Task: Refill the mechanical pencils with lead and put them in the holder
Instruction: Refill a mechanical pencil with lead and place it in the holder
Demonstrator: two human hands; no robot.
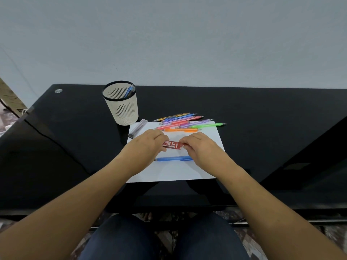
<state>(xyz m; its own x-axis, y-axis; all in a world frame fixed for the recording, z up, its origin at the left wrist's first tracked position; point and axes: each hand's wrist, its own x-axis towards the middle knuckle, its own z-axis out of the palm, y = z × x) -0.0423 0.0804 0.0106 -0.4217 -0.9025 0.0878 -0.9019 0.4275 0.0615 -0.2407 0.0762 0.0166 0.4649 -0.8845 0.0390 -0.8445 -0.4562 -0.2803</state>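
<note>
A red lead case marked 2B is held over the white paper sheet. My left hand grips its left end and my right hand pinches its right end. A blue mechanical pencil lies flat on the paper just below the case, its right end under my right hand. Several coloured mechanical pencils lie in a loose heap at the paper's far edge. The cream mesh holder stands upright at the back left with a blue pencil inside.
A clear plastic lead tube lies beside the holder at the paper's far left corner. The black glass table spreads to both sides, with a grey wall behind it. My knees show below the table's front edge.
</note>
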